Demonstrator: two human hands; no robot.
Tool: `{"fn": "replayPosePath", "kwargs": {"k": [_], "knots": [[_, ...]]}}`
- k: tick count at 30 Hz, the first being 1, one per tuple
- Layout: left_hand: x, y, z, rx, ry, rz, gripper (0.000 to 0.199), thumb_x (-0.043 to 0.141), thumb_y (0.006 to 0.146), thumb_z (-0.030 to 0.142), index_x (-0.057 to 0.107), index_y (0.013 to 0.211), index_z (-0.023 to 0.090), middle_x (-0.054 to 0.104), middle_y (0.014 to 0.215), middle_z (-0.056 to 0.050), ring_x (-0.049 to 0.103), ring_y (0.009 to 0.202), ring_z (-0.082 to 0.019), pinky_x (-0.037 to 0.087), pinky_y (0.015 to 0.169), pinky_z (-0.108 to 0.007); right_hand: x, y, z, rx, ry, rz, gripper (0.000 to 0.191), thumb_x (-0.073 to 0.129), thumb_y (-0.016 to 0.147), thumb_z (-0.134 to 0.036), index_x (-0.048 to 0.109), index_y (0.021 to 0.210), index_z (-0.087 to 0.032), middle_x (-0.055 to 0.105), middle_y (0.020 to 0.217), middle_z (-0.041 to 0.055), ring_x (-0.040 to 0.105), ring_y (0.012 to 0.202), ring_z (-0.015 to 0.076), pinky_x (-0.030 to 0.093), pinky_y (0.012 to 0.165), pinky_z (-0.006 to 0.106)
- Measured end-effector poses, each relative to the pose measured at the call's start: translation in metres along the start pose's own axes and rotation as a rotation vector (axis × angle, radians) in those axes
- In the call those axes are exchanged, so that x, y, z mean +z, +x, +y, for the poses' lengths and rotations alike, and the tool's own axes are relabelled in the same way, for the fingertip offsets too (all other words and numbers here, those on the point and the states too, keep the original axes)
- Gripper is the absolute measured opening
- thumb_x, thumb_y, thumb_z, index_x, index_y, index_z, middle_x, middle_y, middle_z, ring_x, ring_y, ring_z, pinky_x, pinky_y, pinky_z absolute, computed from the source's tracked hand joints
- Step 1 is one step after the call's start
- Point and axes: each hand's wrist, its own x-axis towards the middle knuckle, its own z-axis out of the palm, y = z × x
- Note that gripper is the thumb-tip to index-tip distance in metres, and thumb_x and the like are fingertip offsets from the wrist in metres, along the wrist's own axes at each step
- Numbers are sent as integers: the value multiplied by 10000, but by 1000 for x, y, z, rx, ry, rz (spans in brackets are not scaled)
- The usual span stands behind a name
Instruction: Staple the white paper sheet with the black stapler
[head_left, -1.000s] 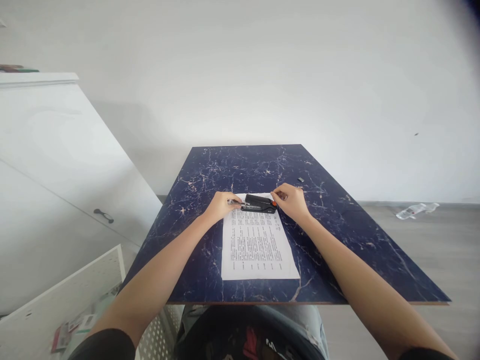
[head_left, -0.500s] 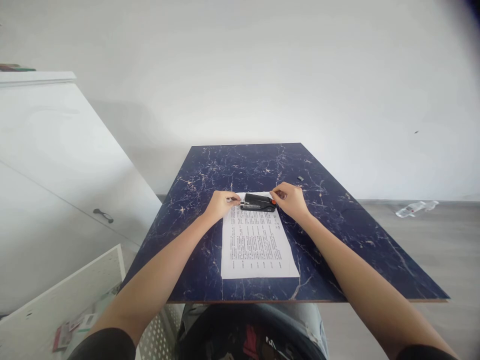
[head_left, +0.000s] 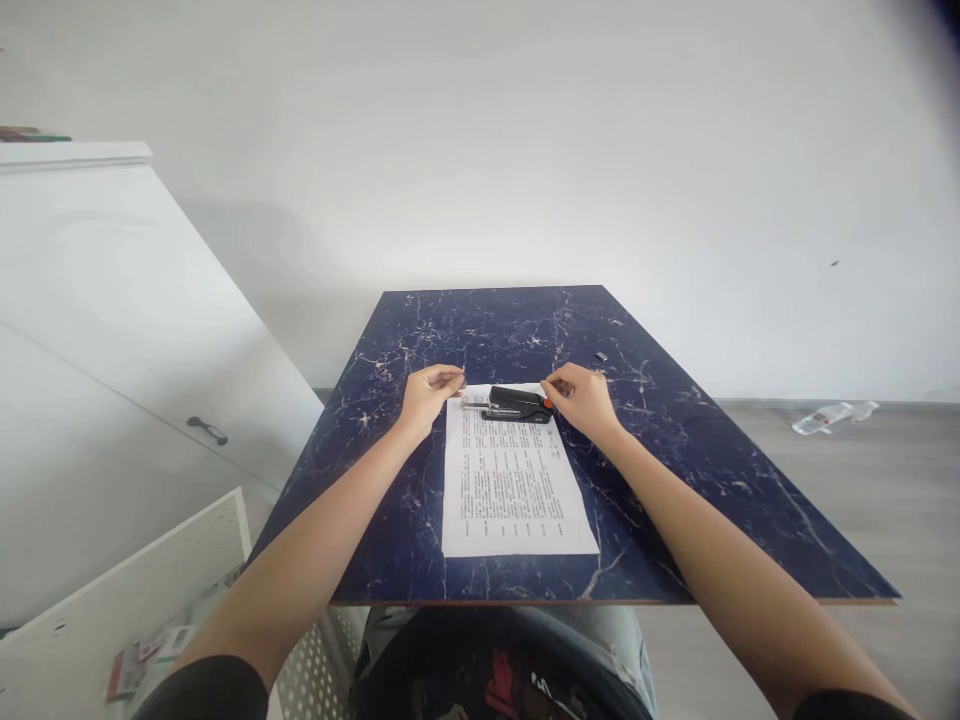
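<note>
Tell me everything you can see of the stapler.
The stapler is black, plastic-looking, with an orange-red spot at its right end and a metal-looking part jutting left. It lies crosswise on the far end of the printed paper. The left hand looks apart; whether the right hand touches it is unclear.

Wht wall (head_left: 480, 150), wht cab. (head_left: 90, 270) L, gry flr (head_left: 885, 490).
</note>
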Motion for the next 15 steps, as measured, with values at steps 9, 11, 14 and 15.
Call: {"fn": "replayPosePath", "kwargs": {"k": [9,11,14,15], "knots": [[-4,4,0,-303,-380,110,254,898,688,173,772,895,97,773,962,-120,738,999,-232,512,1094,-403,0,0,2,-22,10,10,156,618,865,-233,688,729,-206,668,714,22,582,615,156,472,655,307],[-5,4,-2,-318,-348,80,325,915,647,144,780,939,103,777,978,-128,734,1025,-246,496,1106,-412,0,0,2,-29,11,16,152,623,862,-231,686,725,-207,663,707,19,578,610,154,469,651,305],[-6,2,-2,-242,-219,19,402,923,636,194,783,1005,124,780,996,-137,737,1014,-261,509,1075,-445,0,1,3,-26,8,15,156,623,863,-238,685,722,-208,667,706,23,579,609,159,471,649,310],[-6,1,-1,-198,-171,7,392,919,647,226,784,1002,130,781,988,-135,741,992,-264,522,1052,-456,0,1,3,-23,6,14,160,621,865,-242,685,723,-209,669,708,25,580,609,161,473,650,312]]}}
